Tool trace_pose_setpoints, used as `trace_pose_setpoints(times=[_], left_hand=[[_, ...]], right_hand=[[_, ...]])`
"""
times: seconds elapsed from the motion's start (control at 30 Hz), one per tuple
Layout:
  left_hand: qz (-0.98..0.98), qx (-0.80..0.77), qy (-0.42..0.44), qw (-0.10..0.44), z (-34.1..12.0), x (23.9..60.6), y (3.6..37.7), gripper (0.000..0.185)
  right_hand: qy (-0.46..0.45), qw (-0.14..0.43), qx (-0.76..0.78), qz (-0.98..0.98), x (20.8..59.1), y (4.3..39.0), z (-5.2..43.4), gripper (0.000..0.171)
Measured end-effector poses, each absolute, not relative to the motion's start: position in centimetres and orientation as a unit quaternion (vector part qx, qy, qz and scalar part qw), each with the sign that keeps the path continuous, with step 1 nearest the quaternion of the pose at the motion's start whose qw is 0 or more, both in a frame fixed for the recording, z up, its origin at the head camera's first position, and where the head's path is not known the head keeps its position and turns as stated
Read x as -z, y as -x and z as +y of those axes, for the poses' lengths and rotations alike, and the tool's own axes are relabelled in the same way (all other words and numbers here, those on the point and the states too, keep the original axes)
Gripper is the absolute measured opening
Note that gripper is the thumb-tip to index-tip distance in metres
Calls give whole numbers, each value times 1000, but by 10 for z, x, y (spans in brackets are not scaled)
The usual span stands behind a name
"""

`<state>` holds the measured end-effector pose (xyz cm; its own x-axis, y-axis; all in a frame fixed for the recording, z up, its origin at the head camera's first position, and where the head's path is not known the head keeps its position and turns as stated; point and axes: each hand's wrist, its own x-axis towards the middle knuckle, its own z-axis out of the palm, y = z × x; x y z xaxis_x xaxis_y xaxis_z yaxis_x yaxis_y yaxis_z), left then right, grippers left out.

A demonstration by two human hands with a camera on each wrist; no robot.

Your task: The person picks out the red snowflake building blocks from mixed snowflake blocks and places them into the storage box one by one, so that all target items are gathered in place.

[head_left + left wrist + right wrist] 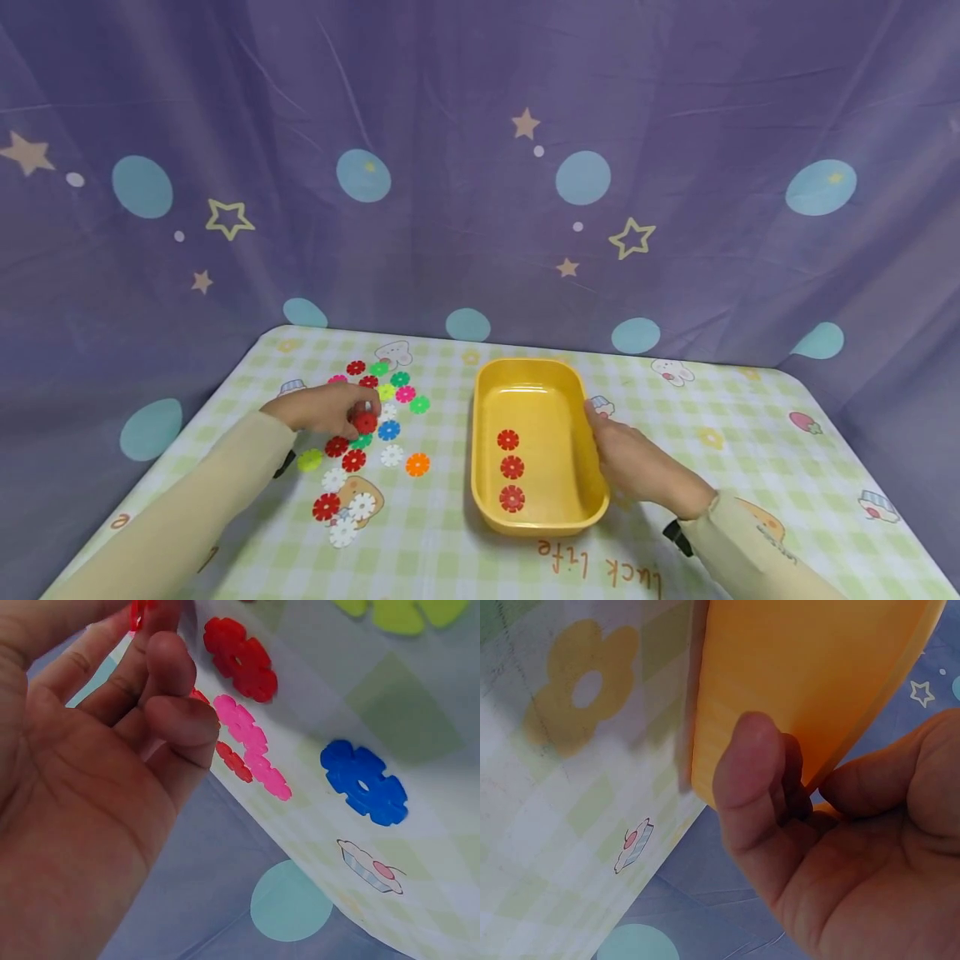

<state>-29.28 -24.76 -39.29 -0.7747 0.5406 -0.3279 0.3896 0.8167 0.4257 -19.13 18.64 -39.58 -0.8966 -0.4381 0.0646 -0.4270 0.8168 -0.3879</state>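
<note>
While three red discs (512, 467) sit inside, right hand (630, 462) grips tray (534, 379).

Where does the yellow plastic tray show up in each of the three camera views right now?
Head: the yellow plastic tray sits right of centre on the table, its right rim held by the right hand.
Left wrist: not in it; only flower-shaped plastic discs and the left hand.
Right wrist: its outer wall fills the upper right, fingers curled on the rim.
Shared landmark: the green checked tablecloth.
</note>
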Motion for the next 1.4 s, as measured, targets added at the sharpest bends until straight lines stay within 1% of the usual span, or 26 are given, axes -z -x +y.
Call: trace_pose_setpoints(times=[0.43, 0.67, 0.77, 0.9, 1.0, 1.2, 1.4], left_hand=[[931, -162, -247, 217, -247, 398, 292, 27], [926, -171, -260, 214, -247, 398, 291, 28], [925, -174, -270, 204, -246, 398, 292, 30], [923, -177, -296, 174, -239, 392, 290, 28], [914, -178, -333, 149, -227, 382, 284, 27], [885, -151, -433, 83, -191, 366, 275, 28], [861, -118, -494, 20, -151, 358, 271, 33]], right_hand=[[230, 12, 204, 951, 399, 194, 186, 55], [233, 9, 199, 952, 398, 192, 186, 54], [234, 7, 197, 952, 396, 191, 186, 52], [232, 10, 195, 953, 396, 190, 186, 51], [228, 12, 195, 954, 397, 191, 185, 51], [223, 11, 205, 953, 396, 190, 185, 51], [225, 8, 204, 953, 396, 190, 184, 51]])
